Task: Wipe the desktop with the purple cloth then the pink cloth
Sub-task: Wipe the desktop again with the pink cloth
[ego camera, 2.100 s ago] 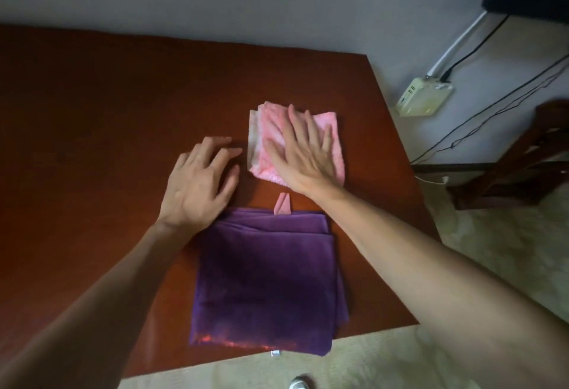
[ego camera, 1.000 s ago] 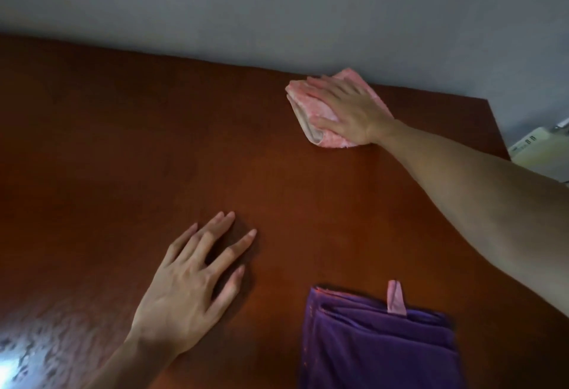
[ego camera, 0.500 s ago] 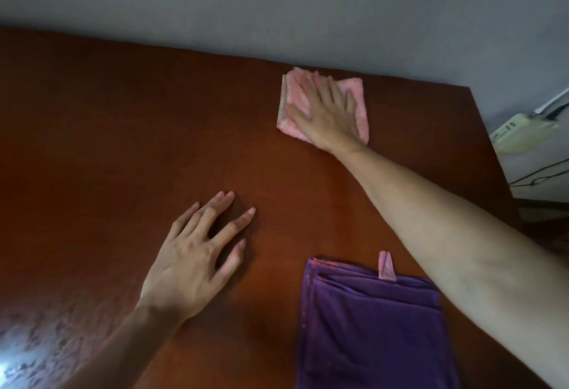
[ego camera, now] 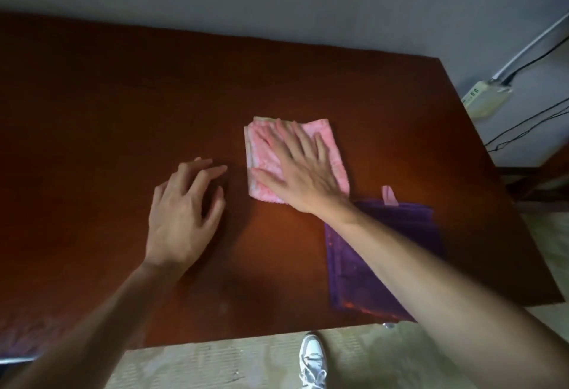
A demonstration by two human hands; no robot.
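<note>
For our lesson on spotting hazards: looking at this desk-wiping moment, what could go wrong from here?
1. The purple cloth lies at the desktop's near edge under the right forearm; a backward stroke might drag it off.
2. The right hand presses flat on the folded pink cloth, so its layers may bunch.
3. The left hand may block leftward strokes.

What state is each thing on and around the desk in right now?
Pink cloth: folded, flat on the desk, under the right hand.
Purple cloth: folded, lying at the near edge, partly hidden by the right forearm.
Right hand: fingers straight, pressing the pink cloth.
Left hand: resting on the bare desk, holding nothing.
</note>
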